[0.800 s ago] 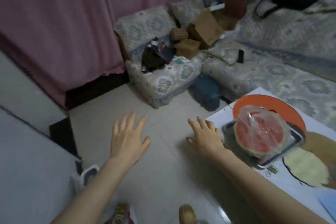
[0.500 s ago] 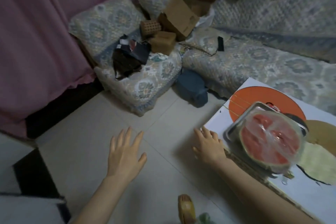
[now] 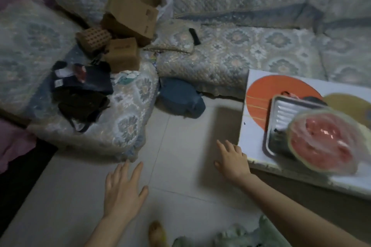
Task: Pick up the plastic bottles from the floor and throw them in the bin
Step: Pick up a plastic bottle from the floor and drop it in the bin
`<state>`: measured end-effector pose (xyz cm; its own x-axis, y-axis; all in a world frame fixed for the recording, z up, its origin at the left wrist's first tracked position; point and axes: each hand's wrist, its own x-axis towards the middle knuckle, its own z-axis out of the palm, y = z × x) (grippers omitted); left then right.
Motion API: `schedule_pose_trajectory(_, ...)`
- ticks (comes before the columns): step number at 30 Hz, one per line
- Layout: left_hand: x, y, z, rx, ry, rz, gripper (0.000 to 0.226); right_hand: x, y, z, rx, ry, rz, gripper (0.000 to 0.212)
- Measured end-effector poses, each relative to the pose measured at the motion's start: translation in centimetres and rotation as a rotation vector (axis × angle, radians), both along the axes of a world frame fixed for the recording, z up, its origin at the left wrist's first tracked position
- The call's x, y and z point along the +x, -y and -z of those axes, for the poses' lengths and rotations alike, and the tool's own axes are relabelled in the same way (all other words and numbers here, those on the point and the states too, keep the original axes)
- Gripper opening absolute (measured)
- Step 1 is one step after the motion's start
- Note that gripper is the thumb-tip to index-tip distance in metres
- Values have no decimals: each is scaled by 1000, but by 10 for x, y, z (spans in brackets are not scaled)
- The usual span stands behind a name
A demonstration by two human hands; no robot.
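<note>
No plastic bottle and no bin show in the head view. My left hand (image 3: pixel 123 188) is stretched out over the pale tiled floor (image 3: pixel 176 166), palm down, fingers apart and holding nothing. My right hand (image 3: pixel 232 158) reaches forward beside the corner of a low white table (image 3: pixel 255 126), fingers spread and likewise holding nothing. Both forearms come in from the bottom edge.
The table carries a metal tray (image 3: pixel 285 110) with a wrapped half watermelon (image 3: pixel 325 142). A patterned sofa (image 3: pixel 230 52) wraps the far side, with cardboard boxes (image 3: pixel 130 18), dark clothes (image 3: pixel 82 88) and a cushion on it. A blue bag (image 3: pixel 180 96) lies on the floor. A foot (image 3: pixel 157 232) shows below.
The view has tilted down and swung right, so the sofa and table fill more of the frame. Both hands stay spread and apart, holding nothing, drifting forward over the floor.
</note>
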<state>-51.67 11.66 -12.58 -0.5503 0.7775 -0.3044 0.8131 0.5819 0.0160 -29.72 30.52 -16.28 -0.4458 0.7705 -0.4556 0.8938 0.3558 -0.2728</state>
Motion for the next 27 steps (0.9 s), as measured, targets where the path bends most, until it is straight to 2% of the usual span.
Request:
schedule_pose_trajectory(5,-72,-79,7,-55,45,389,66,-39,23,9,-94,-6,345,72)
schedule_pose_trajectory(12,-82,-209,40,-174,125,842,74,-59,19,34,-129,-17,828,68)
schedule_pose_trajectory(15,-78,-264,64,-233,120,975,76,-64,1,56,-177,-36,985,67)
schedule_pose_trajectory(22,-80,-362,121,-377,61,1230,75,-82,-45,114,-273,-31,1204,68)
schedule_pose_trajectory(27,-77,-420,199,-538,-3,1335,72,-96,-84,181,-348,-2,1340,70)
